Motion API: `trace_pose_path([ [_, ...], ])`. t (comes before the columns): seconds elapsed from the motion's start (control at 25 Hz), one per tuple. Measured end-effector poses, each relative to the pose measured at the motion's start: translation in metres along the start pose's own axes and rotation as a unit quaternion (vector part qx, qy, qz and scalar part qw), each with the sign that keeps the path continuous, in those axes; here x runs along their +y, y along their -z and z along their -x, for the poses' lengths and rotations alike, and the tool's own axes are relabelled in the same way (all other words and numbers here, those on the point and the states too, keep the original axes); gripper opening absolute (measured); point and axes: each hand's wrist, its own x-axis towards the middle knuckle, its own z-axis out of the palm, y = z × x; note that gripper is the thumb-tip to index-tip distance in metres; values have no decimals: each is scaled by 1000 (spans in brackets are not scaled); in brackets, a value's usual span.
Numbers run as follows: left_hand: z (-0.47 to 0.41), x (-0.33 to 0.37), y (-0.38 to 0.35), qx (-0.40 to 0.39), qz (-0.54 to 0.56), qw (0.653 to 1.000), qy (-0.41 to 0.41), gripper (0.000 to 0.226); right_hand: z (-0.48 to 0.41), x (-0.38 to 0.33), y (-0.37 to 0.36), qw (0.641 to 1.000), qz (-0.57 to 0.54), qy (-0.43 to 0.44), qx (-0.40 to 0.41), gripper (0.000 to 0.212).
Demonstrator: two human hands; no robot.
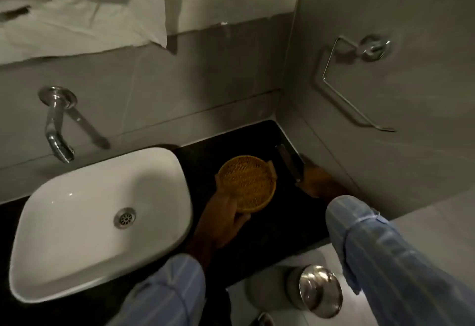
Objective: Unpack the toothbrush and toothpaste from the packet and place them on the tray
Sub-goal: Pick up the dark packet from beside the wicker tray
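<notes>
- Holding the round woven straw-coloured tray (247,184) by its near rim, the left hand (223,219) should set it flat on the black stone worktop (270,230), just beside the white ceramic basin (102,220).
- Farther back, the right hand (317,180) rests on a slim dark packet (289,162) by the corner wall; I cannot tell whether its fingers are closed around it.
- Bringing that packet toward the tray before opening it would likely keep the toothbrush and toothpaste, neither yet visible, from slipping away.

Right hand (321,184) — blurred, its fingers hidden behind a dark packet (290,162).
</notes>
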Motion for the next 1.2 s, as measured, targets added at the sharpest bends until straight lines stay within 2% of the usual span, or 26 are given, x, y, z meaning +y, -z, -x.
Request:
trace_pose_path([
  [0.16, 58, -7, -63, -131, -87, 987, -15, 83, -20, 6, -34, 996, 2, -77, -43, 57],
  [0.24, 68, -23, -79, -151, -113, 982, -24, 81, -25, 1, -46, 995, -3, -95, -36, 58],
  [0.4, 76, -33, -89, -165, -128, 977, -37, 78, -39, -4, -61, 992, -18, -121, -7, 54],
  [0.6, 67, -29, -84, -130, -140, 981, -43, 73, -47, 1, -66, 991, 38, -130, 10, 45],
  [0.72, 62, -28, -79, -157, -134, 978, -34, 73, -44, 4, -68, 988, -4, -152, 0, 41],
  [0.88, 40, -14, -54, -159, -72, 985, -8, 89, -32, 5, -50, 978, -122, -166, 13, 38],
  [0.92, 30, -10, -43, -154, -47, 987, 1, 85, -29, 6, -42, 976, -144, -162, 20, 37],
  [1.08, -27, 18, 27, -134, 57, 989, -4, 39, -11, -4, 7, 974, -182, -131, 40, 40],
  [1.12, -42, 27, 51, -113, 87, 990, 7, 34, -6, -9, 20, 971, -199, -122, 43, 40],
  [1.2, -76, 40, 94, -19, 162, 986, 42, 26, 7, -18, 43, 969, -221, -90, 71, 37],
])
